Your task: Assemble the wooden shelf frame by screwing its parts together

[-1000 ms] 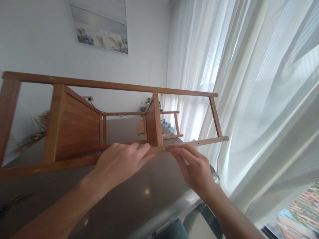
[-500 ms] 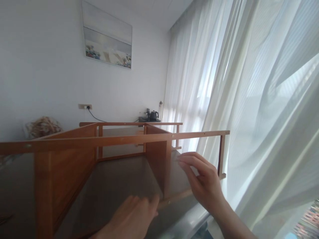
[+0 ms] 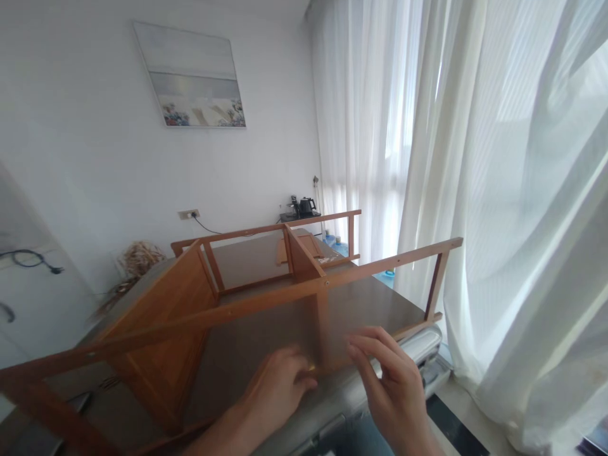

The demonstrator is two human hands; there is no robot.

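Note:
A brown wooden shelf frame (image 3: 223, 307) lies on its side on a dark table (image 3: 375, 304), with two shelf boards joining its ladder-like side rails. My left hand (image 3: 278, 389) rests on the frame's near lower rail, its fingers curled against the wood beside the right-hand board. Just to the right, my right hand (image 3: 392, 386) hovers over the same rail, fingers bent and apart, holding nothing.
White curtains (image 3: 498, 209) hang along the right side. A framed picture (image 3: 192, 79) is on the back wall, above a wall socket (image 3: 189, 214). A kettle (image 3: 306, 204) stands on a far stand. Dried grass (image 3: 137, 256) lies by the wall. The table's edge has a metal trim (image 3: 418, 351).
The view has tipped upward and back, so the frame now appears from above. My left hand stays on the lower rail; my right hand has lifted off it and hovers.

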